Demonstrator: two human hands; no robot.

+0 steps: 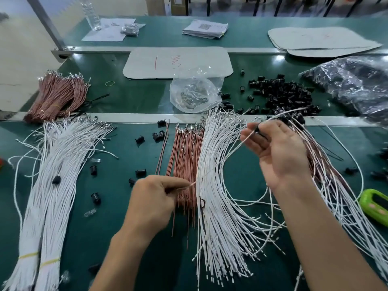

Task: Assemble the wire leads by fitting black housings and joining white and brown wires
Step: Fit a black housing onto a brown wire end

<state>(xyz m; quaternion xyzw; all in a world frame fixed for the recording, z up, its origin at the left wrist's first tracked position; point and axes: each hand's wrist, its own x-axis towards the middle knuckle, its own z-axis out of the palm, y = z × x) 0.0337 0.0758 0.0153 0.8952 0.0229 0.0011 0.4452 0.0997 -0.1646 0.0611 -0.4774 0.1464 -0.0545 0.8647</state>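
Note:
My left hand (153,198) pinches one end of a white wire (212,171) low over the brown wire pile (185,156). That wire arcs up to my right hand (277,152), which holds a small black housing (259,131) at its fingertips, palm turned toward me. A fan of loose white wires (222,206) lies between my hands. To the right of my right hand lies a heap of joined white and brown leads (327,177). Loose black housings (281,93) are piled beyond the metal rail.
Two banded white wire bundles (48,185) lie at the left, a brown bundle (56,95) behind them. A clear bag of metal terminals (193,95) and a dark plastic bag (352,85) sit further back. Stray housings (95,198) dot the green mat. A green device (375,204) lies at right.

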